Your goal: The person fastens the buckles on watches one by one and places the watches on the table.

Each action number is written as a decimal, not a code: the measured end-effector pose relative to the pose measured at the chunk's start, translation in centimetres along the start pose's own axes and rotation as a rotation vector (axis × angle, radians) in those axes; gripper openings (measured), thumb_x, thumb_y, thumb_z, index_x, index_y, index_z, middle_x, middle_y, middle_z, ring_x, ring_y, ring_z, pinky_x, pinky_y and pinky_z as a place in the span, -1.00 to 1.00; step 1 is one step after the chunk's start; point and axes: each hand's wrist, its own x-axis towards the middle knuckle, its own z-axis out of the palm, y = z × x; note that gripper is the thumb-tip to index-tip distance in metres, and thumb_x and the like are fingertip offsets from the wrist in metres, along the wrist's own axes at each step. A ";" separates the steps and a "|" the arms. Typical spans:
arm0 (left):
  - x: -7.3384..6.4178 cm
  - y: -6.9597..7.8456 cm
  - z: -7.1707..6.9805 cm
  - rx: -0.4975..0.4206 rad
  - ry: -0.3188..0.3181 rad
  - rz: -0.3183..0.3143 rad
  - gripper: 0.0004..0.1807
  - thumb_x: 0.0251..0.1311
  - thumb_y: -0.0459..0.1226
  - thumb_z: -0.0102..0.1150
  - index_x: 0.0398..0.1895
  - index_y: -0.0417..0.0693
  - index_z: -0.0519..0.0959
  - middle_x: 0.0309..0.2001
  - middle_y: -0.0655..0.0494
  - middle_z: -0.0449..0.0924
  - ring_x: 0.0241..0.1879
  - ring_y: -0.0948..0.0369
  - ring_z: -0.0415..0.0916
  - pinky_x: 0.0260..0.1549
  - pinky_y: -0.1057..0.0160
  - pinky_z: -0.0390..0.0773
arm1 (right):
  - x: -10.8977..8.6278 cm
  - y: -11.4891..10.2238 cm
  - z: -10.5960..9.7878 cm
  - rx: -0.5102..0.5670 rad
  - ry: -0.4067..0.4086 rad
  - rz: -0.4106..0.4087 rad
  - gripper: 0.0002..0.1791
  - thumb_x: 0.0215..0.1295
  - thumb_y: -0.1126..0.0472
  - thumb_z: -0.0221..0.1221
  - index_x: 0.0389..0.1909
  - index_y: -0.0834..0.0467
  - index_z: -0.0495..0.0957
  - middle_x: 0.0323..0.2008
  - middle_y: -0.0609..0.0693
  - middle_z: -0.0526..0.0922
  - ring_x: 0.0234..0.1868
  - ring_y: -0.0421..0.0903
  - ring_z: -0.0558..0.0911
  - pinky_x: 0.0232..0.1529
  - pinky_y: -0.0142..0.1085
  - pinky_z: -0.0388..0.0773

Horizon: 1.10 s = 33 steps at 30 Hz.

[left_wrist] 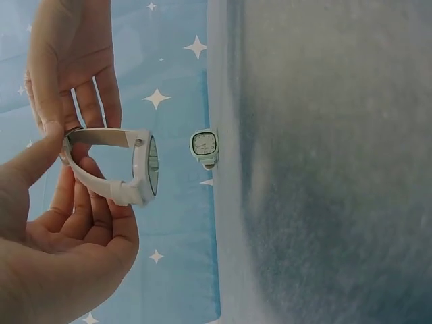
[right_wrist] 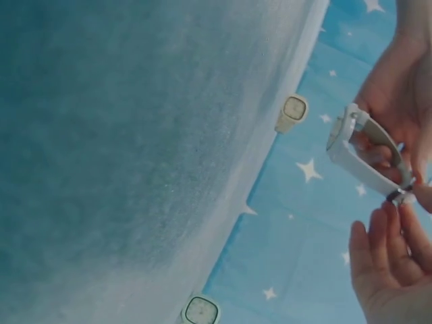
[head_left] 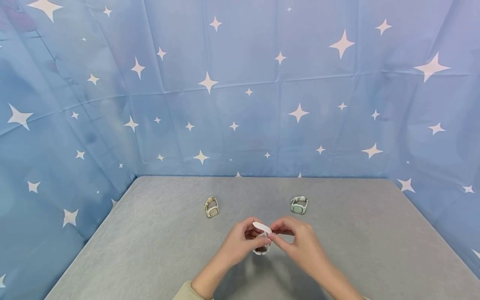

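Observation:
Above the grey table, both hands hold a white wristwatch (head_left: 261, 250), its strap bent into a loop and its case hanging lowest. My left hand (head_left: 240, 241) grips the strap between thumb and fingers. From the other side my right hand (head_left: 300, 241) pinches the strap by the buckle, and the pale strap end (head_left: 262, 227) sticks up between the hands. In the left wrist view the watch (left_wrist: 143, 169) shows its case side-on, with fingertips meeting at the buckle end. The right wrist view shows the metal buckle (right_wrist: 398, 196) right at the fingertips.
Farther back on the grey table (head_left: 157, 241) lie two more watches: a beige one (head_left: 211, 208) on the left and a mint green one (head_left: 299, 206) on the right. Behind the table's far edge hangs a blue cloth (head_left: 255, 133) with white stars.

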 end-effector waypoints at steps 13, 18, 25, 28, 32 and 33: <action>0.0 -0.4 -0.1 -0.014 -0.001 0.050 -0.79 0.22 -0.35 0.32 -0.20 -0.37 0.62 -0.19 -0.40 0.66 -0.38 0.42 0.59 -0.33 0.34 0.65 | 0.4 -0.4 0.4 0.094 0.079 -0.138 -0.70 0.15 0.39 0.37 -0.11 0.07 0.65 -0.23 -0.10 0.76 -0.25 -0.21 0.74 -0.16 -0.40 0.66; 0.0 -0.4 -0.1 -0.022 0.001 0.069 -0.79 0.24 -0.34 0.31 -0.18 -0.37 0.64 -0.20 -0.40 0.67 -0.37 0.41 0.60 -0.33 0.32 0.66 | 0.4 -0.3 0.4 0.103 0.128 -0.207 -0.64 0.09 0.49 0.36 -0.13 0.07 0.67 -0.25 -0.05 0.76 -0.27 -0.21 0.73 -0.19 -0.49 0.63; 0.0 -0.4 -0.1 -0.029 0.018 0.080 -0.78 0.24 -0.33 0.31 -0.18 -0.36 0.64 -0.18 -0.40 0.68 -0.38 0.46 0.59 -0.35 0.36 0.63 | 0.3 -0.1 0.3 0.109 0.148 -0.224 -0.63 0.07 0.50 0.37 -0.13 0.06 0.70 -0.26 -0.05 0.76 -0.27 -0.22 0.70 -0.22 -0.48 0.63; 0.1 -0.4 -0.2 -0.030 0.025 0.076 -0.78 0.24 -0.33 0.31 -0.18 -0.35 0.65 -0.18 -0.39 0.68 -0.38 0.45 0.59 -0.36 0.37 0.62 | 0.4 -0.1 0.3 0.106 0.155 -0.226 -0.63 0.06 0.49 0.38 -0.14 0.06 0.72 -0.26 -0.05 0.76 -0.26 -0.23 0.69 -0.23 -0.53 0.60; 0.0 -0.4 -0.2 -0.036 0.034 0.068 -0.78 0.25 -0.32 0.30 -0.17 -0.35 0.65 -0.17 -0.39 0.68 -0.37 0.42 0.61 -0.39 0.37 0.63 | 0.4 -0.1 0.2 0.091 0.162 -0.234 -0.63 0.04 0.49 0.40 -0.15 0.06 0.73 -0.26 -0.06 0.76 -0.24 -0.21 0.69 -0.21 -0.58 0.57; 0.0 -0.4 -0.2 -0.039 0.035 0.065 -0.78 0.26 -0.32 0.29 -0.17 -0.35 0.65 -0.17 -0.39 0.68 -0.36 0.41 0.61 -0.40 0.38 0.63 | 0.3 -0.1 0.2 0.087 0.165 -0.239 -0.63 0.03 0.50 0.40 -0.16 0.06 0.74 -0.26 -0.05 0.76 -0.25 -0.21 0.69 -0.20 -0.59 0.57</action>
